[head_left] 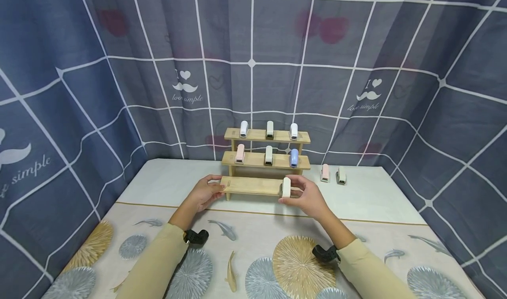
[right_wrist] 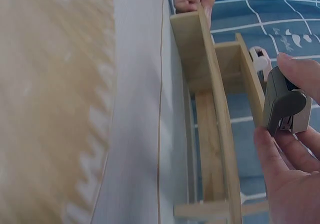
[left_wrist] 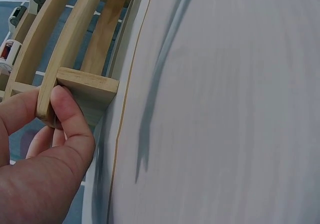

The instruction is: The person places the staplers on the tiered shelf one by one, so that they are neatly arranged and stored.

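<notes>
A three-step wooden display rack stands on the table. At its lowest step, my left hand pinches the left end of the board, the thumb against the front edge in the left wrist view. My right hand holds a small white stapler by its sides at the right end of that same step. The right wrist view shows the stapler's dark grey base between thumb and fingers. On the middle step are a pink stapler, a pale green stapler and a blue stapler.
Three light-coloured staplers, one of them a white stapler, stand on the top step. A pink stapler and a cream stapler lie on the table right of the rack. A checked curtain hangs behind.
</notes>
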Action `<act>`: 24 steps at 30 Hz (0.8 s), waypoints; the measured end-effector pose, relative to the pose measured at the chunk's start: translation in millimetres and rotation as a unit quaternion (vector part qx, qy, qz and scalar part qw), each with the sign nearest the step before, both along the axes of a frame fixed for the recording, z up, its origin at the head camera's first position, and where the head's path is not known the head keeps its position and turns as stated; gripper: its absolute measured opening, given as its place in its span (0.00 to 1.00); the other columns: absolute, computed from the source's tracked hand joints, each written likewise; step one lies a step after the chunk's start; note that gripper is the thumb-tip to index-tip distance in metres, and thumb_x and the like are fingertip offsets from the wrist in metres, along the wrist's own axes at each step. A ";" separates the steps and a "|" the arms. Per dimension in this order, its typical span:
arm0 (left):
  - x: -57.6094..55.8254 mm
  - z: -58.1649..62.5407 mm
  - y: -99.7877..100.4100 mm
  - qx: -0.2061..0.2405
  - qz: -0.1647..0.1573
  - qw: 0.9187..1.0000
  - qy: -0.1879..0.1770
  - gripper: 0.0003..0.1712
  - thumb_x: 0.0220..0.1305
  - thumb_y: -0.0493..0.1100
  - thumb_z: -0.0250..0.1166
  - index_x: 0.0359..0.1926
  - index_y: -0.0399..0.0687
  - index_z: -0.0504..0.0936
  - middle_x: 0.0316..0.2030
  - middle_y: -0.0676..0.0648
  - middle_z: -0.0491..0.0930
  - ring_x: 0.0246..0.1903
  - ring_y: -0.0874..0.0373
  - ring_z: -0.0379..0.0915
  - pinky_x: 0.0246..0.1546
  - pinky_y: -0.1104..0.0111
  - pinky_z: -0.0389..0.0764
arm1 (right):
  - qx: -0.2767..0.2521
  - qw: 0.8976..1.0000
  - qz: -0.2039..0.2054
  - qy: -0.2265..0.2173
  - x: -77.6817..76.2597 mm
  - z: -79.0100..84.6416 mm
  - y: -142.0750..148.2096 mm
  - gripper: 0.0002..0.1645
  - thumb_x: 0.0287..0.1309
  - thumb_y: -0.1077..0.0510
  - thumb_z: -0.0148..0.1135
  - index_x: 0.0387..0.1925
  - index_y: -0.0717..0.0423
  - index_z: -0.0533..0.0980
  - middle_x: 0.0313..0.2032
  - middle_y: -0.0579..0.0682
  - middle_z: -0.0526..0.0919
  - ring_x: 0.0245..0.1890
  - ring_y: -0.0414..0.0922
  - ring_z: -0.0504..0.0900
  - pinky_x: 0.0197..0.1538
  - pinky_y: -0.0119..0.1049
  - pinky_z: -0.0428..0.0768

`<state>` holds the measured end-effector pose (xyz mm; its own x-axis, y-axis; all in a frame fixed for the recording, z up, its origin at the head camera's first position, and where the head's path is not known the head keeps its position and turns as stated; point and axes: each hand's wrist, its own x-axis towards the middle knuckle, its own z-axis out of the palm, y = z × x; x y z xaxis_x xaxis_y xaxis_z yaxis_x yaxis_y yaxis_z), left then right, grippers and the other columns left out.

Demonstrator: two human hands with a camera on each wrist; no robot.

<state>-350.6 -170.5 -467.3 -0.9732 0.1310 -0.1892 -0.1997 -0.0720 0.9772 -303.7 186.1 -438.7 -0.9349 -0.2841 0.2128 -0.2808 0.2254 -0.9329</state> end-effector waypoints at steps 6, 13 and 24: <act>0.9 -0.1 1.1 0.000 0.004 1.000 -0.001 0.30 0.70 0.26 0.60 0.70 0.34 0.63 0.39 0.44 0.79 0.31 0.60 0.80 0.35 0.75 0.86 | -0.001 1.000 0.013 0.002 -3.8 1.3 -16.3 0.50 0.45 0.62 0.83 0.69 0.60 0.69 0.60 0.63 0.78 0.58 0.61 0.82 0.56 0.35 0.86; 0.7 0.3 1.7 -0.003 0.006 1.000 -0.002 0.30 0.70 0.27 0.60 0.70 0.35 0.63 0.39 0.44 0.79 0.32 0.60 0.80 0.35 0.76 0.86 | 0.000 1.000 0.009 0.013 -11.1 0.0 -32.7 0.49 0.44 0.63 0.84 0.68 0.60 0.71 0.57 0.63 0.81 0.55 0.61 0.84 0.57 0.50 0.87; 0.4 0.2 -0.4 -0.007 0.001 1.000 0.002 0.31 0.70 0.27 0.60 0.71 0.34 0.62 0.38 0.45 0.79 0.30 0.60 0.80 0.34 0.76 0.85 | 0.028 1.000 0.000 0.007 -21.7 -3.0 -64.0 0.46 0.45 0.57 0.84 0.67 0.57 0.74 0.59 0.57 0.82 0.55 0.55 0.86 0.51 0.38 0.89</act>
<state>-350.2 -170.9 -467.2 -0.9740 0.1266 -0.1880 -0.1966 -0.0596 0.9787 -325.4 122.1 -441.7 -0.9318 -0.2958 0.2103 -0.2945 0.2776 -0.9145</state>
